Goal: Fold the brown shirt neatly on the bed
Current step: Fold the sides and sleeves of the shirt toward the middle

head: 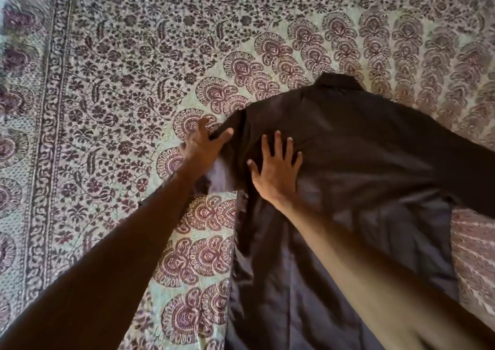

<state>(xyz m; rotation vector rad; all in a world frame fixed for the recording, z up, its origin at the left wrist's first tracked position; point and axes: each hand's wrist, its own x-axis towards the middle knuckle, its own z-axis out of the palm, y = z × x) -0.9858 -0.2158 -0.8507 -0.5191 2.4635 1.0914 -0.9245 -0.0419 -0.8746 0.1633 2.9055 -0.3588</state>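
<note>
Brown shirt [348, 140] lying face-down on bed's printed bedspread [120, 81], collar far. Left hand [201, 146] gripping shoulder/sleeve edge, fingers closing on cloth; right hand [276, 167] pressing flat, fingers spread. Advice: keep right hand anchoring, fold sleeve inward along straight line.

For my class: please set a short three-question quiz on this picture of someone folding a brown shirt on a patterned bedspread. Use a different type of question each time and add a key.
1. True or false: the right hand lies flat, fingers spread, on the brown shirt.
2. What is the left hand doing?
A. Gripping the shirt's edge at the shoulder
B. Resting on the collar
C. Lifting a pillow
3. Fill in: the shirt's collar points ____ from the person, towards the far side of the bedspread.

Key
1. True
2. A
3. Away
</note>
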